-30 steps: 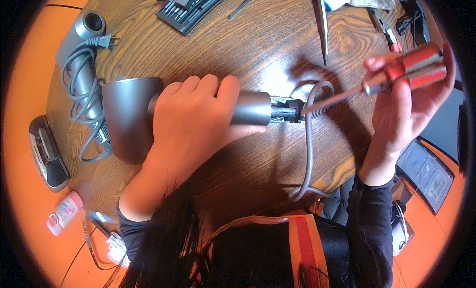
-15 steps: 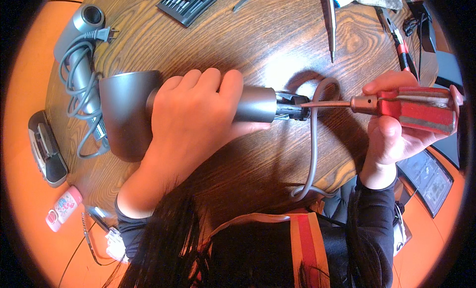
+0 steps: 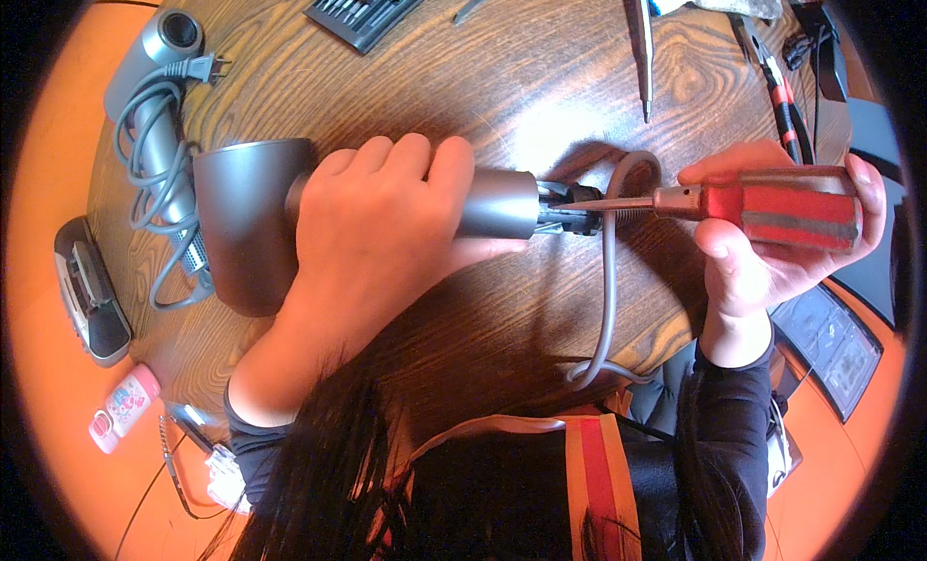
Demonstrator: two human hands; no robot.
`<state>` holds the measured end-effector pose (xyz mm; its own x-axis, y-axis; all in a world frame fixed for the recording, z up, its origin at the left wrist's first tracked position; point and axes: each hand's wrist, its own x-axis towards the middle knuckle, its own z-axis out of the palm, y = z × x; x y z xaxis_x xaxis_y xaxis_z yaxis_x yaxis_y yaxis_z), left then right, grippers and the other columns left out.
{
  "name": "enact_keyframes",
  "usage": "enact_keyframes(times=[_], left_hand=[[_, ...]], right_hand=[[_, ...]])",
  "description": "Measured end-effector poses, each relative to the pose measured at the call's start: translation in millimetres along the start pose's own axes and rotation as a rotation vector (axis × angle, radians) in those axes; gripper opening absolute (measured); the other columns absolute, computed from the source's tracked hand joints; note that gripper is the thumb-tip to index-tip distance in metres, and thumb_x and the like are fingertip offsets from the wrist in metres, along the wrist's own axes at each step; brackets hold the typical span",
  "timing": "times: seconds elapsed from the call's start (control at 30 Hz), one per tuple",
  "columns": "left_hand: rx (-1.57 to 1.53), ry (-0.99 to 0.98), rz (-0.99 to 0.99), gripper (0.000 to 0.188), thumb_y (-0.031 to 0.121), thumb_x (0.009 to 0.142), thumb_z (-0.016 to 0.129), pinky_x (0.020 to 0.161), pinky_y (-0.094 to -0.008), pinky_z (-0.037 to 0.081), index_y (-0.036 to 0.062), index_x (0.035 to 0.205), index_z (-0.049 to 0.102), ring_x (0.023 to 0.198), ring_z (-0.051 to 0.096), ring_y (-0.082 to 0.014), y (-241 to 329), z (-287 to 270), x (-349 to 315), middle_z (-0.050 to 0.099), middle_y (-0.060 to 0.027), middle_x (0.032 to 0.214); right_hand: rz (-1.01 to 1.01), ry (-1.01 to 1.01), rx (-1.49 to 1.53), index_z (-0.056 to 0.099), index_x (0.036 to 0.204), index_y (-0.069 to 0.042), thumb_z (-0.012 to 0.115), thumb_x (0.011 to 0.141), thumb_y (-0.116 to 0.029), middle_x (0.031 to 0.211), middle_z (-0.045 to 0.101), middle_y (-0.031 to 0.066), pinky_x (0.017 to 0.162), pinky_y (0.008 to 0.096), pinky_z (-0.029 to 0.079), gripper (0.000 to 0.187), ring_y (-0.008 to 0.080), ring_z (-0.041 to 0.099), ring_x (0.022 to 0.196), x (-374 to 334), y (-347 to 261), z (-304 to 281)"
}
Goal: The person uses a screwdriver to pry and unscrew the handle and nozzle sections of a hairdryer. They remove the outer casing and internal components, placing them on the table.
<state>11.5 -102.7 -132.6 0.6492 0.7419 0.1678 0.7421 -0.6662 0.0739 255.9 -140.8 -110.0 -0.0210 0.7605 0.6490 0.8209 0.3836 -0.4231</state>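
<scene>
My left hand [image 3: 381,213] is wrapped round the handle of a grey hair dryer [image 3: 253,228], which lies sideways with its wide head to the left. At the handle's right end, black inner parts [image 3: 570,209] stick out of the grey tube. A grey power cord [image 3: 610,291] loops away from that end. My right hand [image 3: 763,262] holds a large screwdriver [image 3: 787,209] with a red and grey handle. Its shaft points left, and the tip lies over the exposed black parts; whether it touches them I cannot tell.
A second grey hair dryer [image 3: 154,88] with its cord wound round it lies at the left. At the back are a black bit case [image 3: 362,11], a pointed metal tool [image 3: 645,59] and red-and-black pliers [image 3: 777,88]. A tablet-like panel [image 3: 830,344] sits at the right.
My right hand has shifted the screwdriver to the left, so its tip reaches farther over the black parts, and its handle has turned. The left hand and hair dryer stay put.
</scene>
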Motion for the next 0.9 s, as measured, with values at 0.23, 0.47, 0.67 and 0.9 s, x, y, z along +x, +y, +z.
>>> enact_keyframes(times=[0.23,0.47,0.67,0.9], left_hand=[[0.007,-0.005,0.001,0.05,0.05,0.053,0.074,0.05,-0.031,0.042,0.0105,0.07,0.049,0.056,0.054,-0.0203,-0.5,0.2,0.5,0.051,-0.003,0.063],[-0.007,-0.008,-0.001,0.05,0.049,0.052,0.074,0.05,-0.0312,0.041,0.0105,0.071,0.049,0.058,0.054,-0.02,-0.2,0.7,0.8,0.051,-0.0029,0.063],[-0.024,-0.017,-0.005,0.05,0.048,0.051,0.075,0.051,-0.0304,0.04,0.0105,0.073,0.05,0.059,0.053,-0.0192,-0.5,0.6,0.7,0.049,-0.0024,0.063],[-0.034,-0.008,0.003,0.048,0.046,0.053,0.075,0.051,-0.0306,0.039,0.0102,0.074,0.051,0.059,0.052,-0.0184,-1.6,-0.2,0.7,0.049,-0.0027,0.063]], right_hand=[[0.009,0.01,0.038,0.027,0.127,-0.014,0.082,0.05,-0.053,0.124,0.033,0.005,0.09,0.0362,0.041,0.102,0.0217,0.041,0.112,-0.2,1.1,2.2],[-0.022,-0.16,0.265,0.015,0.127,-0.01,0.081,0.06,-0.041,0.078,0.06,0.0118,0.065,0.0325,0.046,0.098,0.0231,0.057,0.061,-1.4,-14.0,4.3],[-0.08,-0.444,0.562,0.054,0.102,0.001,0.079,0.063,-0.038,0.098,0.06,0.0166,0.075,0.0339,0.049,0.061,0.0262,0.06,0.085,-5.6,-12.1,-5.1],[0.076,-0.528,0.606,0.052,0.107,-0.004,0.077,0.067,-0.034,0.096,0.061,0.0194,0.073,0.0365,0.05,0.056,0.0301,0.062,0.084,-13.4,-15.9,-19.1]])
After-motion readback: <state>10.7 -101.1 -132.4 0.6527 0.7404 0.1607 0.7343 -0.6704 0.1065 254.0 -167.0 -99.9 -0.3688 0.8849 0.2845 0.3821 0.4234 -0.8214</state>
